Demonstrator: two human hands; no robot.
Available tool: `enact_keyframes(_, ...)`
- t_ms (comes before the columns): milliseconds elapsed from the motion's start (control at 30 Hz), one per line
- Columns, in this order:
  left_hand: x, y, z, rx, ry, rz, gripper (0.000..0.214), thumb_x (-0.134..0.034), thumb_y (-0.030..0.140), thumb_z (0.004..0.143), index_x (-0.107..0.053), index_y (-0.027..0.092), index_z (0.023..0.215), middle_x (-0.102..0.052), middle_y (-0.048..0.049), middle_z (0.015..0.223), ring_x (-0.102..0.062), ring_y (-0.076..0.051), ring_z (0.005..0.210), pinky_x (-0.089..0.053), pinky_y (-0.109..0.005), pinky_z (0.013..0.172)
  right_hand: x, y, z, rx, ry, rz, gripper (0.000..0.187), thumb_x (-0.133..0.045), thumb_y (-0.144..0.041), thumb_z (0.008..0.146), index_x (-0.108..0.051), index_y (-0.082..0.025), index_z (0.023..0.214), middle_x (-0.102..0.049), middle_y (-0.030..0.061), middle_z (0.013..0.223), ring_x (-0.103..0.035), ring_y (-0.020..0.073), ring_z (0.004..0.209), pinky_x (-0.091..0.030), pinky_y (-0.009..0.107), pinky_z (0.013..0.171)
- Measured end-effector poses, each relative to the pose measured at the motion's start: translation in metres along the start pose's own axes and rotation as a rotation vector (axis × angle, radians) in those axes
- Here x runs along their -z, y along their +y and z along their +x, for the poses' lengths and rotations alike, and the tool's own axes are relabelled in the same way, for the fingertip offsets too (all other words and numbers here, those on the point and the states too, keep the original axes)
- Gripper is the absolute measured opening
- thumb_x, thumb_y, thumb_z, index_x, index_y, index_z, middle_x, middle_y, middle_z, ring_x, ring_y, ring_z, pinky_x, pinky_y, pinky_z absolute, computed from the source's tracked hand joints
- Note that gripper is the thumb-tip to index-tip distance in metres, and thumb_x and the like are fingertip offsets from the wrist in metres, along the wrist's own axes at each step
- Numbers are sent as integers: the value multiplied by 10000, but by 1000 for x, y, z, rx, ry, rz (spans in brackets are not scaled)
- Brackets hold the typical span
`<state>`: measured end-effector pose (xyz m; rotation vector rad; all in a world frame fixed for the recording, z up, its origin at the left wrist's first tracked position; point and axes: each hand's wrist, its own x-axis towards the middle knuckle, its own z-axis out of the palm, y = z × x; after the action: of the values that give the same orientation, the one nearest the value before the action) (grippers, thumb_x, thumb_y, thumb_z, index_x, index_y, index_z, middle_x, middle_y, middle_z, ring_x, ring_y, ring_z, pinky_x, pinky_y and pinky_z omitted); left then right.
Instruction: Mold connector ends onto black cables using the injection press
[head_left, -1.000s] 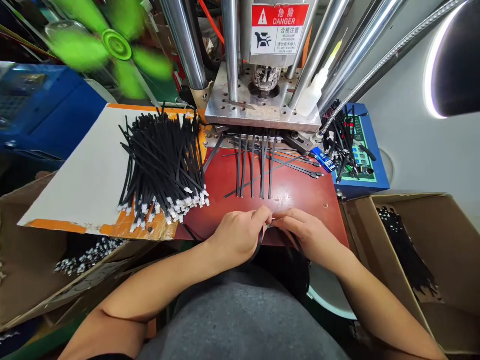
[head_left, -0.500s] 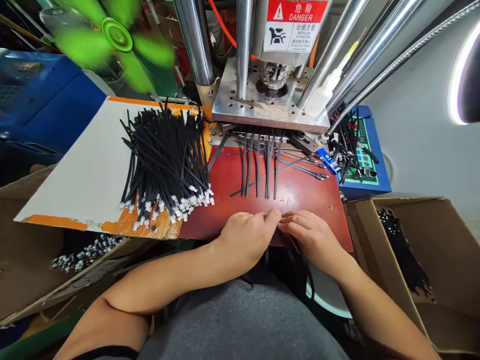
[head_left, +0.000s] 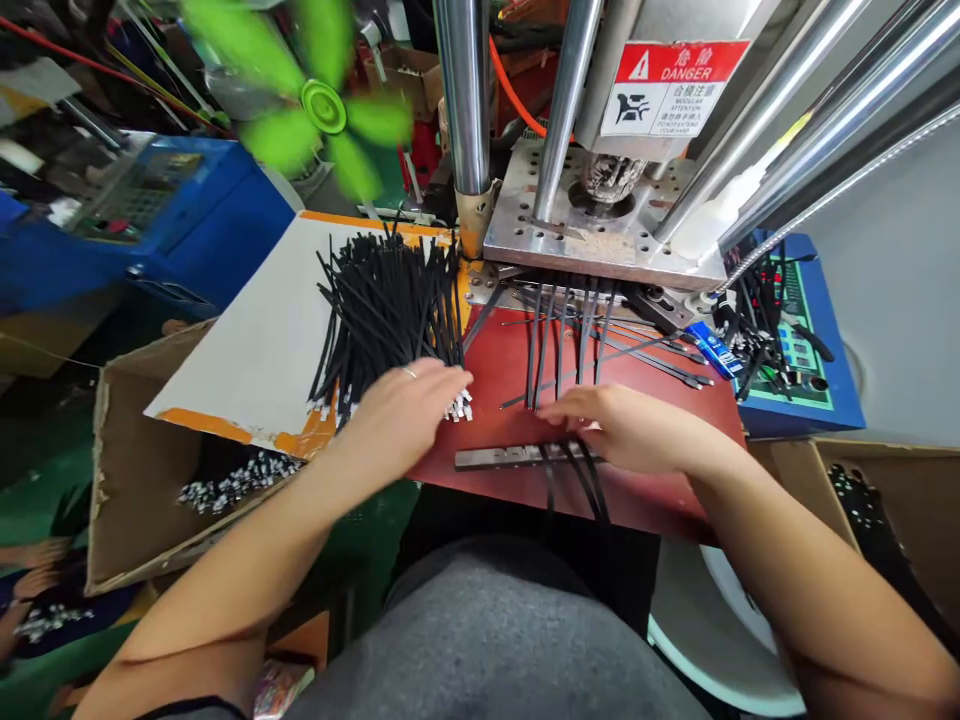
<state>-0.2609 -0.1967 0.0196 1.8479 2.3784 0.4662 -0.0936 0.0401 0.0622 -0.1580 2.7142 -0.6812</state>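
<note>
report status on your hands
Left hand on pile of thin black cables with white connector ends; right hand at long grey metal bar on red board, black cables hanging off it.

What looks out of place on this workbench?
Loose black cables lie heaped on the blue control panel, over its face, away from the red work board where the others lie. Black cables also dangle over the board's edge below the right hand.

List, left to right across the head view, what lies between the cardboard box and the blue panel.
cardboard box → white board → black cable pile → red board → blue panel
</note>
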Motion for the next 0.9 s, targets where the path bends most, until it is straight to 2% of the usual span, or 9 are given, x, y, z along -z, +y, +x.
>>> enact_keyframes(133,0,-47,-11,-65,12,97,474,-431,-1,878,-635,199,1257,-674,-72,1259,-479,-308,1329,-353,-517,1052,33,-21,62,90,-368,-178,369,-559,-26,794,-733,-168,1087,-745,73,944,-681,217,847,-459,286,695)
enact_keyframes(233,-2,-56,-24,-125,68,73,466,-458,-6,874,-651,242,1218,-698,-43,1198,-536,-260,1260,-327,-495,1048,34,-27,58,206,-468,-102,345,-619,-33,789,-748,-204,1060,-749,27,931,-675,190,868,-450,260,705)
enact_keyframes(367,0,-55,-33,-113,174,80,357,-500,55,918,-686,251,1151,-723,-27,1107,-589,-243,1130,-383,-464,984,22,-15,17,227,-309,37,461,-612,-19,815,-685,-226,1220,-705,33,1178,-645,185,1077,-476,257,856)
enact_keyframes(433,3,-53,-30,-144,249,54,372,-485,47,926,-680,231,1184,-722,-41,1090,-612,-218,1051,-446,-415,939,22,-9,13,208,-261,84,478,-549,-9,854,-667,-248,1251,-682,22,1239,-639,166,1113,-475,251,901)
enact_keyframes(567,19,-36,-18,-147,523,-65,392,-523,22,915,-666,222,1220,-709,-50,1102,-653,-163,971,-529,-317,883,16,-24,64,-114,-83,40,231,-555,-316,966,-731,-188,1045,-739,70,1039,-693,212,947,-507,292,821)
enact_keyframes(667,35,-4,-19,-125,672,-162,364,-654,57,870,-671,226,1191,-686,-54,1177,-659,-167,1052,-539,-305,951,-2,-48,115,-347,17,-82,485,-583,-553,920,-677,-122,1121,-715,168,1069,-692,302,963,-522,355,767)
enact_keyframes(733,39,17,-28,-236,571,-186,364,-676,105,879,-649,223,1222,-674,-49,1223,-648,-166,1108,-525,-297,1016,-10,-56,133,-357,-2,-109,475,-646,-477,885,-634,-118,1195,-701,178,1118,-686,310,995,-519,347,753)
enact_keyframes(800,35,29,-42,-307,348,-205,381,-590,138,944,-594,243,1310,-660,-29,1270,-632,-152,1160,-520,-277,1041,-9,-55,131,-325,-45,-101,320,-643,-353,879,-662,-139,1117,-720,137,1069,-692,276,964,-499,305,728)
enact_keyframes(900,26,13,-70,-194,158,-193,428,-434,129,996,-527,255,1394,-567,-56,1407,-619,-161,1190,-560,-285,982,4,-41,97,-306,-50,-104,143,-587,-230,877,-677,-159,962,-730,90,981,-686,235,923,-451,266,696)
